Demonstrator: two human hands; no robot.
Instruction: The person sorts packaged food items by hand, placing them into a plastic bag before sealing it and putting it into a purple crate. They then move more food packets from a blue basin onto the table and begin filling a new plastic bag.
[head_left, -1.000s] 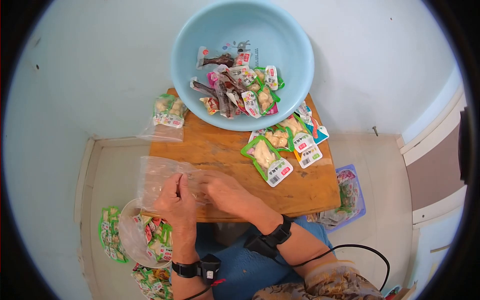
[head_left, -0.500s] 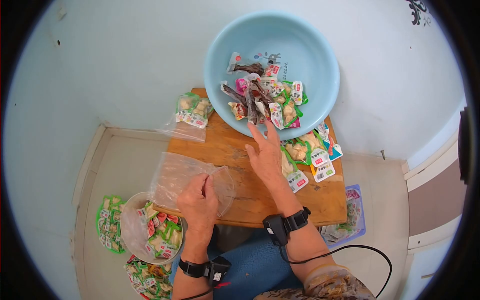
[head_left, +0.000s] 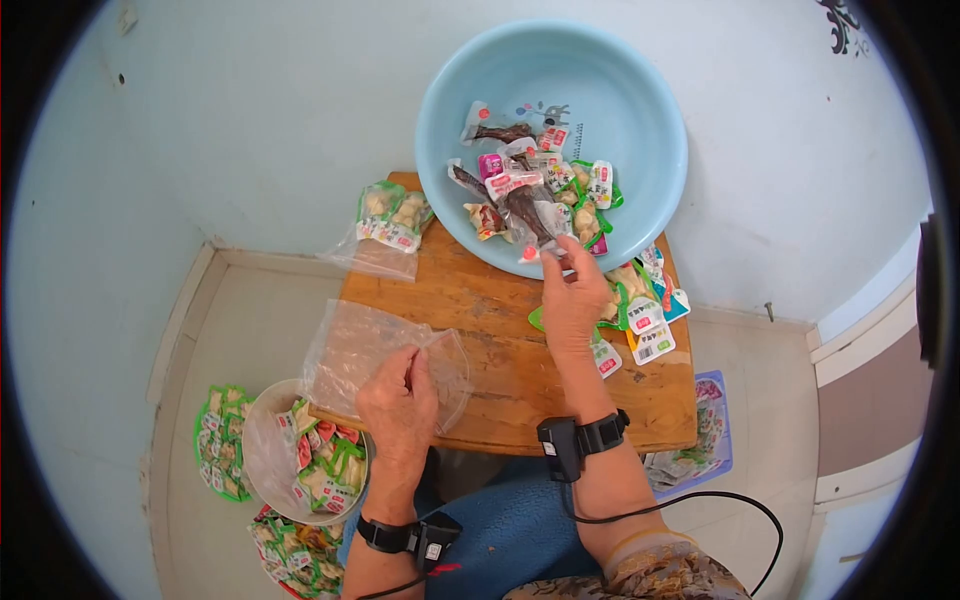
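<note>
My left hand [head_left: 398, 395] is closed on the edge of a clear plastic bag [head_left: 345, 350] that lies on the wooden table. With fingertips pinched at the basin's near rim, my right hand [head_left: 577, 295] grips the lower end of a clear packet of dark meat [head_left: 528, 208]. That packet lies over other packets in the light blue basin [head_left: 640, 120]. Around it are another dark meat packet [head_left: 500, 133] and green-edged packets of pale pieces [head_left: 588, 222]. More packets [head_left: 640, 305] lie on the table beside my right hand, which partly covers some.
The wooden table [head_left: 480, 350] carries a filled clear bag of green-edged packets [head_left: 392, 215] at its back left. A round bucket [head_left: 268, 460] of packets stands at lower left, near packet piles [head_left: 222, 440]. A purple-edged basket [head_left: 715, 440] sits at right. A cable [head_left: 720, 495] trails from my right wrist.
My right hand has closed from spread fingers into a pinch on the dark meat packet, which has shifted and turned to show its red-and-white top. My left hand stays on the bag.
</note>
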